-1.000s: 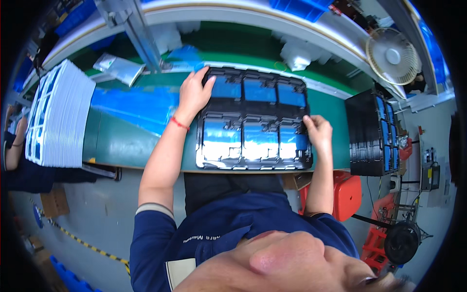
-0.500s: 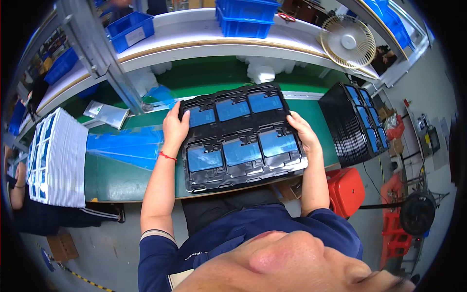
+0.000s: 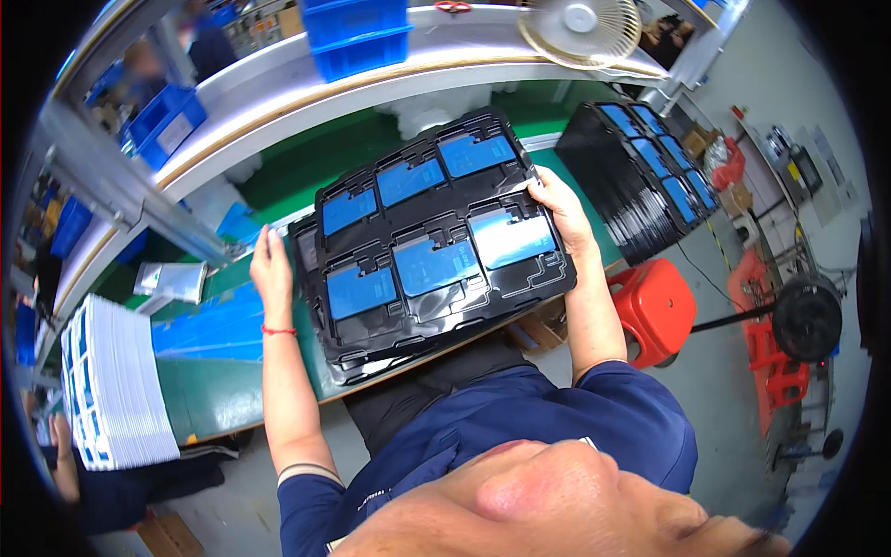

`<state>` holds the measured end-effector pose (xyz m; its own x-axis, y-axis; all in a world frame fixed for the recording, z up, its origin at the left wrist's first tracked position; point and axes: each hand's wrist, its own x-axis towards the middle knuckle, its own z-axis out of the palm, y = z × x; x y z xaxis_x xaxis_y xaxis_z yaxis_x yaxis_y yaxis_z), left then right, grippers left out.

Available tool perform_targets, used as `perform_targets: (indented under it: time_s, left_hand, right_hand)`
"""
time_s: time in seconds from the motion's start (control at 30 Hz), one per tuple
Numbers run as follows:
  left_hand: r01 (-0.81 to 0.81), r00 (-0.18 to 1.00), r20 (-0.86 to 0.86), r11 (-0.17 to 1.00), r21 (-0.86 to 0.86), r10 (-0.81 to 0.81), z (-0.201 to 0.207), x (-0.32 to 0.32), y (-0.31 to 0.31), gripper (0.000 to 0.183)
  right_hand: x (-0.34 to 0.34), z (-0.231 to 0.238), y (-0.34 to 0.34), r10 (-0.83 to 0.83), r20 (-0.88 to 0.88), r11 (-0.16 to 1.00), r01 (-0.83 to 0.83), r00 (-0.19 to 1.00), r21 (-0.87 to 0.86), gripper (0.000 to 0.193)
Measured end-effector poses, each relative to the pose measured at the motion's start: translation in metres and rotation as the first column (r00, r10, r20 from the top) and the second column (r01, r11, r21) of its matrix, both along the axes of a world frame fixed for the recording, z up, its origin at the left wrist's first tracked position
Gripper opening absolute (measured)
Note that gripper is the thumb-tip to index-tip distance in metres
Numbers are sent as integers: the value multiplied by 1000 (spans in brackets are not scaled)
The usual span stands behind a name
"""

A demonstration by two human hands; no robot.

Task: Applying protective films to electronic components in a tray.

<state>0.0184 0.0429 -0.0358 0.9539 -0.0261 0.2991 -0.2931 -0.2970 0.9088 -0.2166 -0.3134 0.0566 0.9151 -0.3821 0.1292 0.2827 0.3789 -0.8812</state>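
A black plastic tray (image 3: 408, 212) carries several blue-filmed flat rectangular pieces in two rows. Along its left and front sides the rim of another black tray (image 3: 345, 369) shows underneath, slightly out of line with it. My right hand (image 3: 564, 212) grips the upper tray's right edge, thumb on top and fingers mostly hidden below. Beside the left edge, my left hand (image 3: 272, 271) is held upright with fingers stretched out, holding nothing. Whether its fingertips touch the lower rim I cannot tell.
On the green bench (image 3: 218, 397) stand a stack of white trays (image 3: 121, 385) at left and a stack of black trays (image 3: 622, 176) at right. Blue film sheets (image 3: 213, 330) lie left of my hand. A shelf with blue bins (image 3: 357, 42) and a fan (image 3: 580, 28) runs behind; a red stool (image 3: 657, 302) stands at right.
My left hand has come off the tray's left edge and moved outward. The upper tray now sits shifted and turned on the one below; my right hand still grips it. The view has turned.
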Motion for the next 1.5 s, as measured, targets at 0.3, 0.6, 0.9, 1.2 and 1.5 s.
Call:
perform_targets:
  time_s: [0.3,0.6,0.9,1.2,1.5]
  left_hand:
    - [50,999,-7,995,-85,-50,-14,3,1,49]
    - [24,992,-114,978,-206,-48,-20,9,2,50]
    - [28,995,-92,975,-218,-49,-22,10,-1,48]
    - [38,996,-72,984,-177,-51,-24,11,3,47]
    - [24,998,-62,990,-141,-33,-25,11,5,47]
  right_hand:
    - [-122,25,-95,-476,93,858,485,875,-168,28]
    - [-210,25,-208,-669,182,700,694,720,-168,32]
    - [-197,13,-266,-931,80,345,931,355,-122,20]
    - [-206,-10,-313,-938,-299,139,601,-175,-787,51]
    - [-191,-31,-283,-976,-188,74,650,-107,-756,49]
